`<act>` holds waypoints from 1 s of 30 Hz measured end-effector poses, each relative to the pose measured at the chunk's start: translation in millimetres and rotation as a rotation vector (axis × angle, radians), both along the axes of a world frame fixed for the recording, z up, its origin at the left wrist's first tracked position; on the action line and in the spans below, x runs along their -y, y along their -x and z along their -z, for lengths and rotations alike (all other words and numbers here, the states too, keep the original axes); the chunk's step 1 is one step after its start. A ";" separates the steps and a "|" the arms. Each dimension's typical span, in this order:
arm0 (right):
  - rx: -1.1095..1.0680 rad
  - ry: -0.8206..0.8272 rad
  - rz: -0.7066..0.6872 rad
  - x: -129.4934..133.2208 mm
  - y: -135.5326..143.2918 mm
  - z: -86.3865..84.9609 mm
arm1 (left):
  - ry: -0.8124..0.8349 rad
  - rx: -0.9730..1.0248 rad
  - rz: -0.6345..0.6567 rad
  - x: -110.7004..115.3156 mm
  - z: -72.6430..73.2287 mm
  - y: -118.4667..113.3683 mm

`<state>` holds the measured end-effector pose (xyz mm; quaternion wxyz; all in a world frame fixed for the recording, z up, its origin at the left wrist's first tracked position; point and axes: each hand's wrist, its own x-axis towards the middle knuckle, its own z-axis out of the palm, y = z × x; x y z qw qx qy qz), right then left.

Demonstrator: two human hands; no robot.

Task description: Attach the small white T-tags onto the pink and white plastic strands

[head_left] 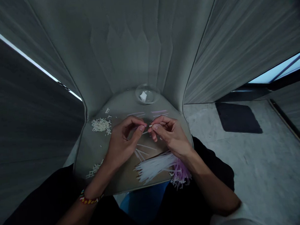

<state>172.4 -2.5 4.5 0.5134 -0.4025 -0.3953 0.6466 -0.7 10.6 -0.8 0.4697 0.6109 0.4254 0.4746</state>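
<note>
Over the chair seat my two hands meet almost fingertip to fingertip. My right hand (170,134) pinches a small cream-coloured piece (151,126) between thumb and forefinger. Thumb and forefinger of my left hand (126,137) are pressed together too; what they hold, if anything, is too small to make out. Thin white sticks (146,146) lie loose below the hands. A bundle of white sticks (152,167) and a bunch of purple ones (180,172) lie near the front edge, partly under my right wrist. Pinkish sticks (159,111) lie just beyond my right hand.
A pile of short cream pieces (100,125) lies on the seat's left side, with a smaller pile (95,170) at front left. Toward the backrest (134,43) stands a clear round dish (153,98) holding a white piece. A blue object (144,202) is below the seat (113,185).
</note>
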 end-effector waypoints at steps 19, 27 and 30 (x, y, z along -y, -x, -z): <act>0.021 -0.006 -0.030 -0.1 1.2 2.7 | -0.074 0.042 0.072 3.1 1.2 -0.8; 0.053 -0.022 -0.033 0.2 -0.2 5.1 | -0.081 0.030 0.063 4.0 4.0 -0.4; 0.075 -0.030 -0.041 0.8 -0.9 6.0 | -0.078 0.022 0.057 4.5 4.3 -0.7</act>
